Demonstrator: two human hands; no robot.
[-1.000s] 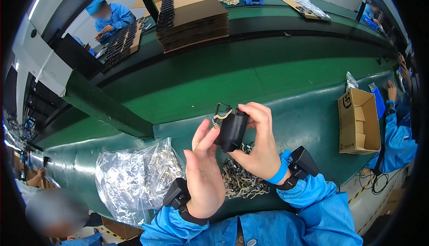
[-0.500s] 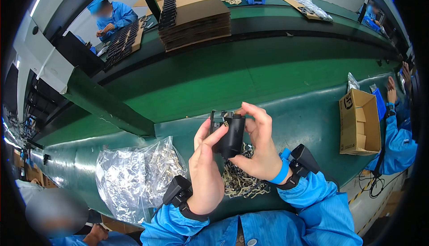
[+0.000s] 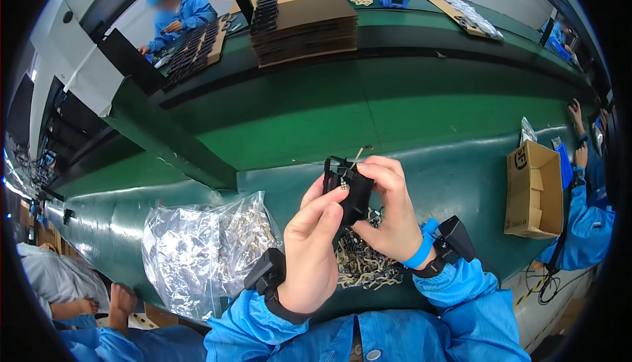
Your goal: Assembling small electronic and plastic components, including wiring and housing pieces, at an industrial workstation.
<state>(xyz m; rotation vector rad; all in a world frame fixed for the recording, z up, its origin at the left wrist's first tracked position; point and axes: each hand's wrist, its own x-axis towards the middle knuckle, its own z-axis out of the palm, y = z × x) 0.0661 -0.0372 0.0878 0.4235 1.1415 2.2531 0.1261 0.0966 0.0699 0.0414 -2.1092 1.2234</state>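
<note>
Between my two hands is a black plastic housing (image 3: 357,201), rounded below and with an open frame at its top. My left hand (image 3: 309,253) is closed on its left side, the index fingertip against a small flex cable (image 3: 343,183) with gold contacts. A thin cream strip (image 3: 357,158) sticks up from the top of the housing. My right hand (image 3: 392,220) wraps the right side, fingers over the upper edge and thumb underneath. Below the hands, partly covered by them, lies a heap of small cream and black flex cables (image 3: 370,268) on the green bench.
To the left lies a clear plastic bag (image 3: 204,250) of similar small parts. An open cardboard box (image 3: 533,191) stands at the right, beside a blue bin (image 3: 563,163). A green post (image 3: 171,141) rises at left. Co-workers sit around; stacked cardboard (image 3: 303,33) is across the bench.
The housing has tilted in my hands, and the cream strip now stands out of its top. My right fingers have shifted over the upper edge. The whole view has moved slightly.
</note>
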